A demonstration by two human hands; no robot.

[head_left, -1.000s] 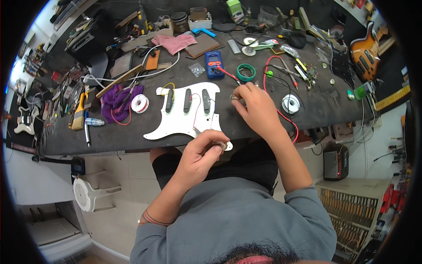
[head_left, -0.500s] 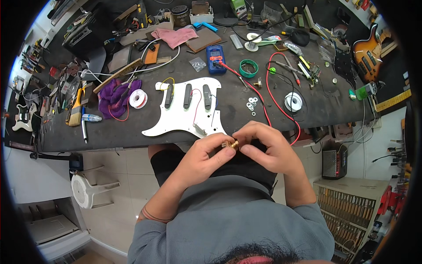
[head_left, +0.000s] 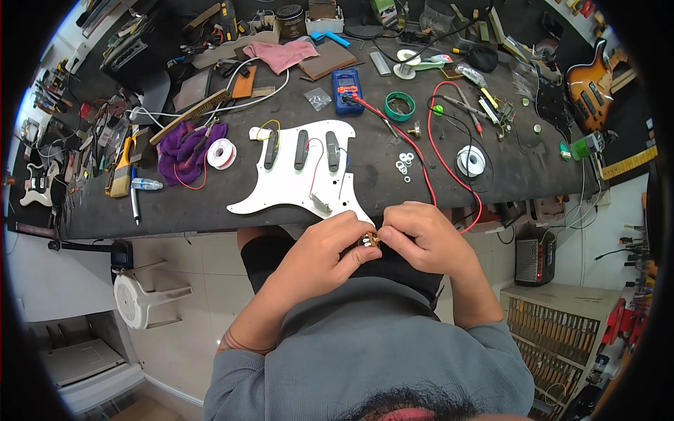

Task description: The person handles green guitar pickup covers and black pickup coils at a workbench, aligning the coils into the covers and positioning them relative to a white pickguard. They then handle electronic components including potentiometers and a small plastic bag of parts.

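Note:
Just past the bench's front edge, over my lap, my left hand point(head_left: 324, 247) grips a small potentiometer point(head_left: 366, 241) between thumb and fingers. Its solder lugs face up, and its brass shaft points to the right. The fingertips of my right hand point(head_left: 427, 237) are pinched together at that shaft; whether a nut or washer is between them is too small to tell. Beyond my left hand lies a white pickguard point(head_left: 270, 193) with three dark pickups, loose wires and a metal switch. Another potentiometer point(head_left: 415, 129) stands on the bench beside several loose washers point(head_left: 404, 163).
Behind the pickguard sits a blue multimeter point(head_left: 347, 91) with red and black leads. Green tape point(head_left: 399, 107) and a solder spool point(head_left: 470, 161) are to the right. A purple cloth point(head_left: 179, 151) and a wire spool point(head_left: 222, 154) are left. A white stool point(head_left: 132, 302) stands on the floor.
The potentiometer has turned in my left hand, so its lugs now show. My right fingers have closed in on its shaft, and the right hand sits slightly lower.

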